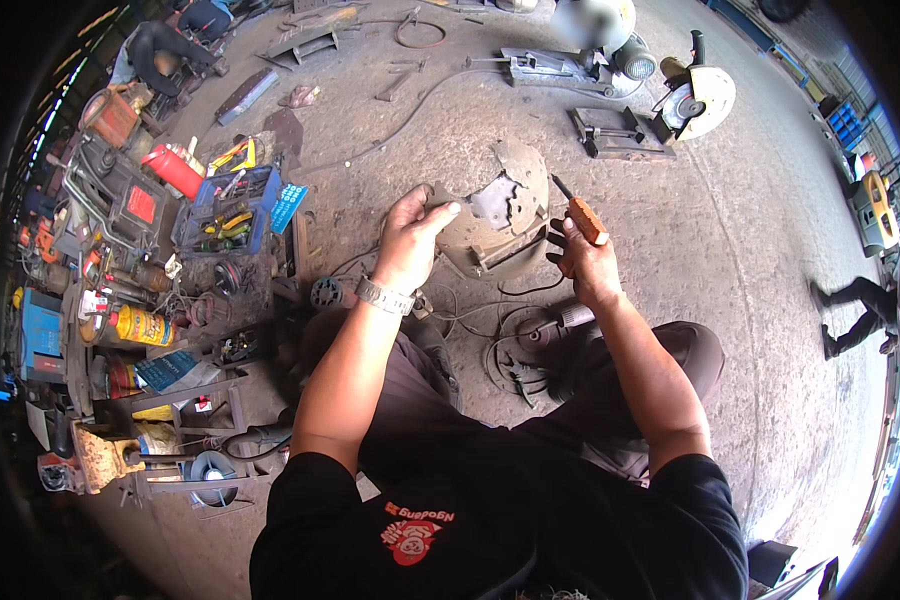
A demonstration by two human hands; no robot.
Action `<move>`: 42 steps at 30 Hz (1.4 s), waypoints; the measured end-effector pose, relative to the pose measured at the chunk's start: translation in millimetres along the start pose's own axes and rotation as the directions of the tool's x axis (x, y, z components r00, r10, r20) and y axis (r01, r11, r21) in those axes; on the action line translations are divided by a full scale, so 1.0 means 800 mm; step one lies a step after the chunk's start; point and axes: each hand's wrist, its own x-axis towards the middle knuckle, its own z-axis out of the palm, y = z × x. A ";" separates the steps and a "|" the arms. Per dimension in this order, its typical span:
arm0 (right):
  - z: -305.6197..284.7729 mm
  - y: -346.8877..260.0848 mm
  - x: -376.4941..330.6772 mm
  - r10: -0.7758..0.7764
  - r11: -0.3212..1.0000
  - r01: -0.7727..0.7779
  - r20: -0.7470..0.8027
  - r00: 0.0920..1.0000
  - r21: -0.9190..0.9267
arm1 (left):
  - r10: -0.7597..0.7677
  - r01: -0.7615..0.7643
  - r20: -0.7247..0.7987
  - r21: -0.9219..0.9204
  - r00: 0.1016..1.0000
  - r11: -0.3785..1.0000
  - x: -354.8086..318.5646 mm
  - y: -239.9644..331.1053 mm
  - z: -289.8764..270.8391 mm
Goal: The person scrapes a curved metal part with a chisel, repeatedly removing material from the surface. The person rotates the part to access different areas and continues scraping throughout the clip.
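Note:
Between my hands is a rusty, rounded metal shell [460, 238], with a jagged break in its upper part and a bar across its lower side. My left hand [410, 240], a watch on its wrist, is closed at the shell's left edge, thumb lying over it. My right hand [588, 265] grips a tool with an orange-brown handle [586, 220]; its thin dark end points up and left, beside the shell's right edge. The tool's exact kind is unclear. Below, near my right leg, a corded power tool [542, 332] lies on the floor.
To the left are a blue toolbox [225, 205] of hand tools, a red container [173, 170], a yellow can [142, 325] and a cluttered metal rack. Cut-off saws [695, 105] stand ahead on the concrete floor, where a cable [400, 135] runs. Other people sit far left and stand right.

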 end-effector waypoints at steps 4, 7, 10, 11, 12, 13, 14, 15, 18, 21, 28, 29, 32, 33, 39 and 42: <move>-0.008 0.009 0.013 -0.055 0.990 0.046 -0.069 0.996 -0.136 | 0.021 -0.022 0.040 0.021 0.999 1.000 -0.003 0.003 -0.001; -0.007 -0.002 0.017 -0.070 0.996 0.069 -0.006 0.998 -0.053 | 0.022 -0.024 0.075 0.026 0.997 0.999 -0.004 0.003 -0.005; -0.010 0.008 0.028 -0.128 0.991 0.130 0.083 0.988 -0.021 | -0.004 0.005 0.130 -0.006 0.992 1.000 -0.008 0.004 -0.003; -0.004 0.001 0.021 -0.115 0.992 0.119 0.097 0.989 -0.039 | -0.018 0.021 0.150 -0.019 0.989 1.000 -0.011 0.004 -0.002; -0.007 0.010 0.026 -0.151 0.985 0.157 0.088 0.985 -0.067 | -0.009 0.010 0.128 -0.001 0.992 1.000 -0.012 0.004 -0.003; -0.011 0.024 0.037 -0.187 0.976 0.194 0.079 0.979 -0.095 | 0.000 -0.002 0.108 0.017 0.994 1.000 -0.012 0.003 -0.004; -0.011 0.025 0.039 -0.211 0.970 0.218 0.078 0.974 -0.103 | 0.014 -0.017 0.086 0.033 0.996 0.999 -0.012 0.005 -0.005; -0.011 0.026 0.040 -0.232 0.965 0.239 0.073 0.970 -0.108 | -0.010 0.007 0.121 0.026 0.993 1.000 -0.012 0.008 -0.006; -0.017 0.020 0.038 -0.198 0.977 0.203 0.078 0.977 -0.062 | -0.074 0.071 0.208 0.021 0.975 0.997 -0.013 0.018 -0.009; -0.021 0.013 0.033 -0.200 0.979 0.202 0.102 0.974 -0.005 | -0.111 0.106 0.240 0.034 0.964 0.994 -0.015 0.024 -0.007; -0.028 0.009 0.030 -0.249 0.964 0.256 0.098 0.964 -0.070 | -0.115 0.073 0.311 0.143 0.944 0.987 -0.008 0.009 -0.021; -0.029 0.007 0.027 -0.218 0.972 0.225 0.095 0.971 -0.070 | -0.121 0.075 0.307 0.157 0.944 0.985 -0.008 0.008 -0.020; -0.035 0.016 0.031 -0.239 0.964 0.247 0.088 0.967 -0.098 | -0.112 0.070 0.275 0.159 0.955 0.985 -0.009 0.009 -0.014; -0.038 0.019 0.033 -0.266 0.955 0.274 0.085 0.960 -0.113 | -0.103 0.063 0.277 0.149 0.956 0.987 -0.008 0.008 -0.011; -0.056 0.024 0.037 -0.290 0.940 0.298 0.070 0.954 -0.166 | -0.084 0.020 0.299 0.211 0.951 0.977 -0.005 0.014 0.010; -0.067 0.029 0.041 -0.300 0.934 0.309 0.077 0.951 -0.181 | -0.101 0.039 0.308 0.202 0.946 0.979 -0.003 0.013 0.013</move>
